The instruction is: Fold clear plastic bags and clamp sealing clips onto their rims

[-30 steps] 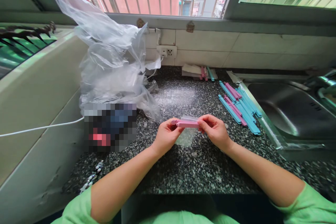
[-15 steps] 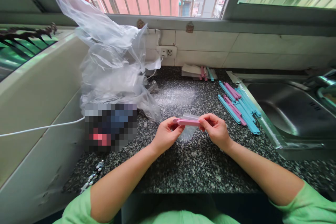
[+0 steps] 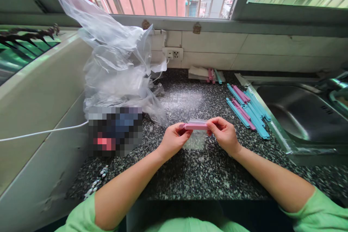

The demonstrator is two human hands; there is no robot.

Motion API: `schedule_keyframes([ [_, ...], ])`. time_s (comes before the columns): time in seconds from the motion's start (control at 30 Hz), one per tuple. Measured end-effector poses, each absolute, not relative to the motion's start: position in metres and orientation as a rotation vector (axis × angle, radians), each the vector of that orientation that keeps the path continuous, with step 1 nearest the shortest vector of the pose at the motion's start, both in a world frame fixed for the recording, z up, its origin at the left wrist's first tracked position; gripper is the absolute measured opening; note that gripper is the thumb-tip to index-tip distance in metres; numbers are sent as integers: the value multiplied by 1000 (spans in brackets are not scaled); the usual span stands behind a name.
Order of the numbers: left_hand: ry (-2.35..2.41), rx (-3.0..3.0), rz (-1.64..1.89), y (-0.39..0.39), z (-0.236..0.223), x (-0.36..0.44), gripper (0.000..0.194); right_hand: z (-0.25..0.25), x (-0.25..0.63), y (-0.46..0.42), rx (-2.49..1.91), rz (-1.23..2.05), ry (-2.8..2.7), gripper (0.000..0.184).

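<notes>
Over a speckled dark stone counter (image 3: pixel 206 174), both my hands hold a pink plastic clip stick (image 3: pixel 195 126) level. My left hand (image 3: pixel 174 140) pinches its left end and my right hand (image 3: pixel 223 134) pinches its right end. A small clear plastic bag (image 3: pixel 196 140) hangs down from the clip between my hands.
A big crumpled clear plastic bag (image 3: pixel 116 61) stands at the left. Several blue and pink clip sticks (image 3: pixel 246 108) lie beside a steel sink (image 3: pixel 301 116) at the right. More sticks and paper (image 3: pixel 206 74) rest by the wall under a socket (image 3: pixel 172 53). A white cable (image 3: pixel 43 132) runs left.
The small clear bag under the clip has swung slightly and now hangs flatter. My hands and the pink clip have barely shifted.
</notes>
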State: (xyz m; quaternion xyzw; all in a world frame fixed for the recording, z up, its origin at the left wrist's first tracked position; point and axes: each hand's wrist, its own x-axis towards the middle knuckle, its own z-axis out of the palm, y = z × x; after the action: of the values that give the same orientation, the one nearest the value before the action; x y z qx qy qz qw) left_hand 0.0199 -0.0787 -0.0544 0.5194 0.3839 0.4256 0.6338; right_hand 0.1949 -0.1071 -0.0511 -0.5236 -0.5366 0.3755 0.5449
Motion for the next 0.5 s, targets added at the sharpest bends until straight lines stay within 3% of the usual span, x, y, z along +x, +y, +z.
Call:
schedule_keyframes([
  [0.5, 954, 1355, 1026, -78, -45, 13, 23, -53, 196, -109, -1258, 825, -1315, 25],
])
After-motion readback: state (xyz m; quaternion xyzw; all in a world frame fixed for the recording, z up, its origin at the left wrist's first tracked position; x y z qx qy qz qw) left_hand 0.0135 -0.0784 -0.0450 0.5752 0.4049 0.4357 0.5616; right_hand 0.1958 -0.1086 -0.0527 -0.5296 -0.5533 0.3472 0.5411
